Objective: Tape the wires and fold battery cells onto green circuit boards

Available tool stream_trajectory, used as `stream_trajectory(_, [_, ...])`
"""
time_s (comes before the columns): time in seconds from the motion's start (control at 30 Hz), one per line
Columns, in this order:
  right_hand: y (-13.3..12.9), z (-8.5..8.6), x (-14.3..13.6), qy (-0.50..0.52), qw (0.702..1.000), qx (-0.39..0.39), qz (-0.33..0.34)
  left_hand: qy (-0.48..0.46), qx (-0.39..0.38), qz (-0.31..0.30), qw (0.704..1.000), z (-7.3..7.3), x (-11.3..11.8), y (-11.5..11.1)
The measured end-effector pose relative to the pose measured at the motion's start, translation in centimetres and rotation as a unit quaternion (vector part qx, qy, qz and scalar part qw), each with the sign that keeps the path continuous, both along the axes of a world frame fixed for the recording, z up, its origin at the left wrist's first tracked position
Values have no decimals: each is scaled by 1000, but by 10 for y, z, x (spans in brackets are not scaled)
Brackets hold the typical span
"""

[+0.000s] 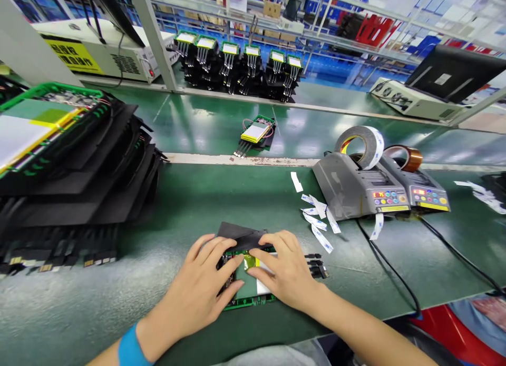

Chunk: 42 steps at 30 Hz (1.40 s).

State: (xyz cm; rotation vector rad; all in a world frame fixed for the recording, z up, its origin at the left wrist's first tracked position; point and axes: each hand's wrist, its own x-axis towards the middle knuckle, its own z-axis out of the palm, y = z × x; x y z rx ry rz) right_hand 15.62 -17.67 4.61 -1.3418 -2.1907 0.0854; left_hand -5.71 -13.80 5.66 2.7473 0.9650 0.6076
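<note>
On the green bench lies an electronic unit (247, 289) with a green frame, a white-and-yellow battery pack and a black flap along its far side. My left hand (207, 282) rests on its left part, fingers spread, thumb on the green surface. My right hand (282, 271) lies over the battery pack, its fingers slightly apart. Between the fingertips of both hands is a piece of yellow-green tape (249, 261) on the unit. Black cables with connectors (318, 265) stick out to the right, beyond my right hand.
A tall stack of similar units (79, 160) stands at the left. Two tape dispensers (356, 189) are at the right, with white tape strips (318, 218) beside them. Another unit (256, 132) sits farther back, and several more stacks (237, 66) stand behind it.
</note>
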Motion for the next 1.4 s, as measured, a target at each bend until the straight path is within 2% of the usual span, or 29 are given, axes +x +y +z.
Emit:
stream_trajectory(0.37, [10,0,-3,10,998,-48,42,6,-2,1,1000,0,3,-1])
stream_trajectory(0.63, [4,4,5,0,999,-20,37,56,17,-20,998,2,2,-1])
stream_trajectory(0.8, [-4,3,8,-50,999,17,13,33,31,-34,998,2,1,-2])
stream_trajectory(0.97, [-4,2,9,-34,999,5,-29,33,14,-32,999,4,2,-4])
stream_trajectory(1.07, [-5,4,12,-25,1000,-5,-3,44,-4,-22,999,3,2,-4])
stream_trajectory(1.23, [-10,6,24,-43,994,-29,92,50,-6,-22,999,1,1,-5])
stream_trajectory(1.4, [-11,-2,30,-19,994,21,105,58,-12,-24,998,2,-2,-3])
